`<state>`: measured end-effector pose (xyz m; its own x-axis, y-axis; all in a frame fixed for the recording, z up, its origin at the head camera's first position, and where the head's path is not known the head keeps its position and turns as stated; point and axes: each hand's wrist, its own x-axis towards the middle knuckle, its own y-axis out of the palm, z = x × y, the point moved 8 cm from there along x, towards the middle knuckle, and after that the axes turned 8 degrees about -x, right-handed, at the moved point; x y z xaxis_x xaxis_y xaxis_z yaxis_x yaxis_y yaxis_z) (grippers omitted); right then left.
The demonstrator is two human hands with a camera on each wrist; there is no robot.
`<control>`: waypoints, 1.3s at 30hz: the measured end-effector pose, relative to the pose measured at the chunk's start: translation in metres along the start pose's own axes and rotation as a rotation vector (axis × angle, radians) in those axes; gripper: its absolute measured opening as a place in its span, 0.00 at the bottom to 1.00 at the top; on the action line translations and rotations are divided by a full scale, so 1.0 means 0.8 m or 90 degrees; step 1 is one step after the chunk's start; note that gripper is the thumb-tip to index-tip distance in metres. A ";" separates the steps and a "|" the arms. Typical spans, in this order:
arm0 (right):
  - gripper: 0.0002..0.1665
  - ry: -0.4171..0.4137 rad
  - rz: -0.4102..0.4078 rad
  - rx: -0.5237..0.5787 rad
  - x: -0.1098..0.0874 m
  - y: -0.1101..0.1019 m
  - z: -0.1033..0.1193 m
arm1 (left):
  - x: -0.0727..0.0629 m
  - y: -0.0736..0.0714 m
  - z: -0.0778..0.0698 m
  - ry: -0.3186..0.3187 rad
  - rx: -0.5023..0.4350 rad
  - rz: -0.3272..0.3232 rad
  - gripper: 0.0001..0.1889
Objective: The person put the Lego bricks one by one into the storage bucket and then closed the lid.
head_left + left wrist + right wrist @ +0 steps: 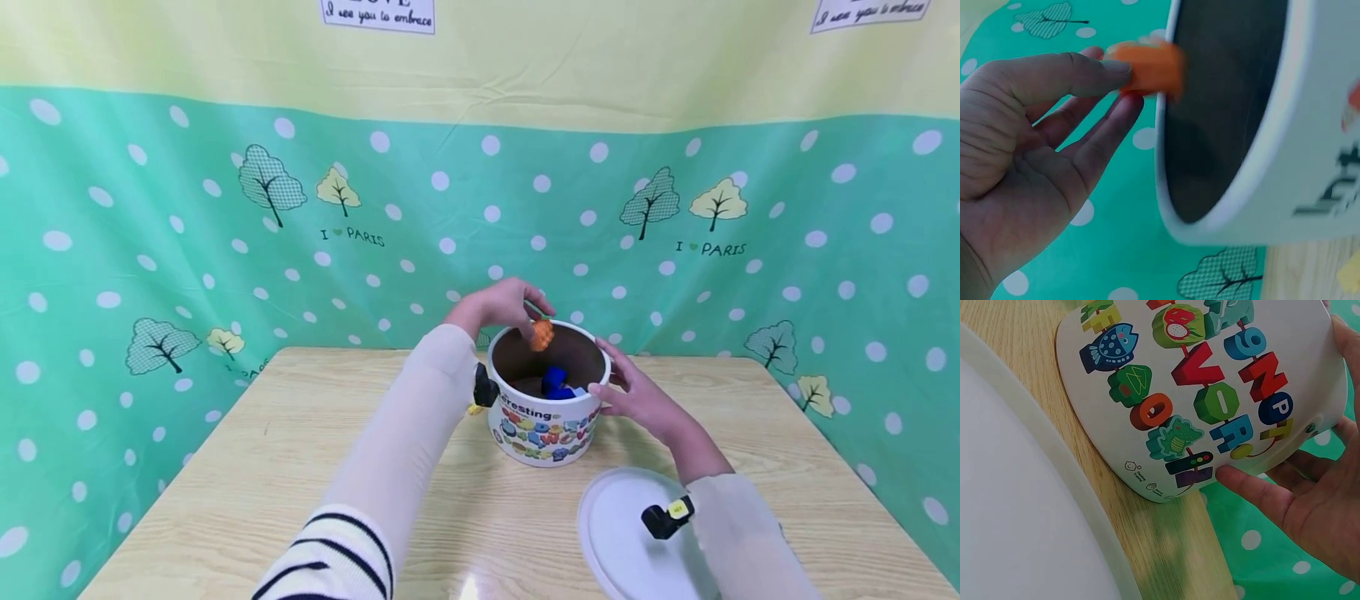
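A white round bucket point(542, 437) printed with colourful letters and pictures stands on the table, its dark inside facing up. Blue blocks point(555, 382) lie in it. My left hand point(512, 303) is over its far left rim and pinches a small orange toy block point(1155, 67) between thumb and fingers; a bit of green shows beside it in the head view. With thumb and fingers my right hand point(643, 398) grips the bucket's right side near the rim. In the right wrist view that hand point(1313, 497) touches the printed wall, partly cut off by the frame.
A white round lid point(626, 533) lies on the wooden table point(352, 433) in front of the bucket, partly under the right forearm. Left of the bucket, a small yellow piece point(475, 409) is mostly hidden by the left wrist. A green dotted cloth point(465, 208) hangs behind.
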<state>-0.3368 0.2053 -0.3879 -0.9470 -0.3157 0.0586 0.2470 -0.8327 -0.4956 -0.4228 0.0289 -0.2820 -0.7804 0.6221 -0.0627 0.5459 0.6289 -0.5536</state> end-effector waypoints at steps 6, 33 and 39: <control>0.51 0.003 0.002 -0.013 0.002 0.002 -0.001 | 0.000 -0.004 -0.001 0.025 -0.024 -0.022 0.26; 0.51 -0.009 -0.006 0.000 -0.001 0.001 0.003 | -0.078 -0.025 0.024 0.168 -0.118 -0.154 0.23; 0.50 -0.012 -0.003 0.007 0.001 0.002 0.004 | -0.097 -0.022 0.041 0.186 -0.129 -0.181 0.22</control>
<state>-0.3364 0.2024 -0.3856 -0.9442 -0.3201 0.0782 0.2443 -0.8393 -0.4858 -0.3822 -0.0458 -0.2945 -0.8051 0.4988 0.3210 0.3941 0.8543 -0.3389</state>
